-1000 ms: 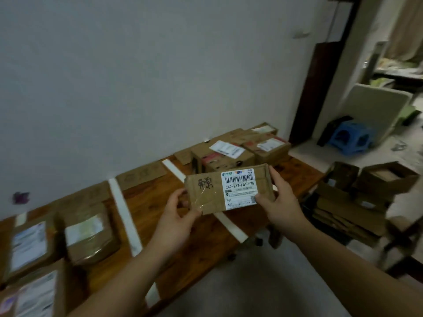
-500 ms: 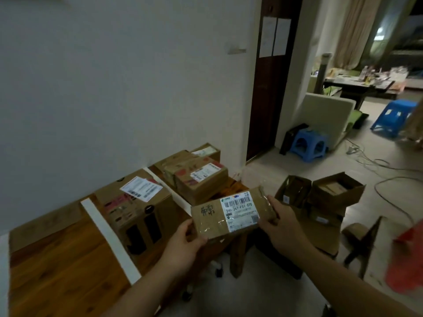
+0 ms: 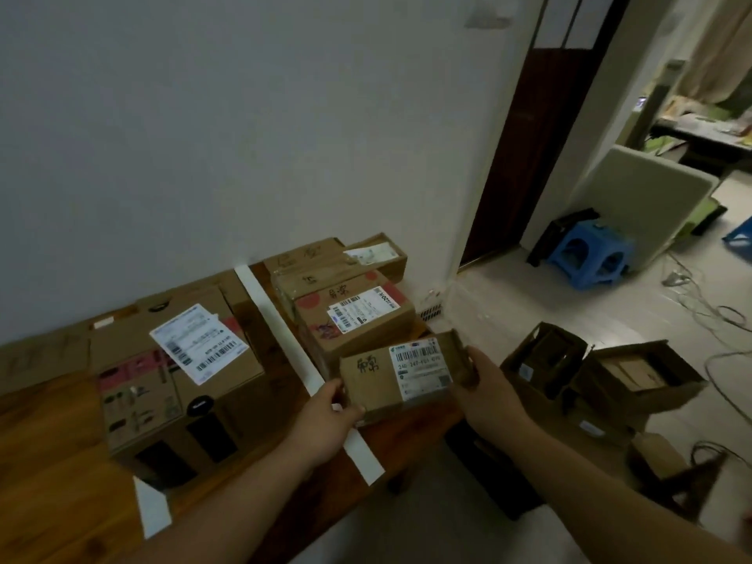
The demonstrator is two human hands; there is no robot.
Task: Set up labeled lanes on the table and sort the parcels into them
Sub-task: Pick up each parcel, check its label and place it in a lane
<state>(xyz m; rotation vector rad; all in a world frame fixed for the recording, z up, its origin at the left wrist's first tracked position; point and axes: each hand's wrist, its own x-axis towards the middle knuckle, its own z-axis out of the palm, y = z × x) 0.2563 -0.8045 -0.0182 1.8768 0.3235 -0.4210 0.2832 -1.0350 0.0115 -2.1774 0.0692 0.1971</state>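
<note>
Both hands on one small parcel [image 3: 368, 394]. Left hand [image 3: 325, 417] has its grip closed round the parcel's left end. Right hand [image 3: 488, 388] has its grip closed on the right end, next to a raised flap. Parcel is roughly level, top up, with black handwriting on the left and a white barcode label [image 3: 421, 370] on the right.

Position: over the near right corner of the wooden surface [image 3: 49, 462], right of the long white tape strip [image 3: 280, 327], just in front of the red-taped box [image 3: 354, 319]. Can't tell if its underside touches the surface or is lifted off.

Same lane, behind the red-taped box: two more cartons [image 3: 309, 264] against the wall, one with a pale label.

Left of the strip: big box [image 3: 175, 372] with a tilted white shipping label on top and printed graphics on its front. A second, short tape piece [image 3: 152, 508] sits at the near edge, left of the big box.

Floor on the right: open cartons [image 3: 635, 376], blue stool [image 3: 590, 254], loose cables.
</note>
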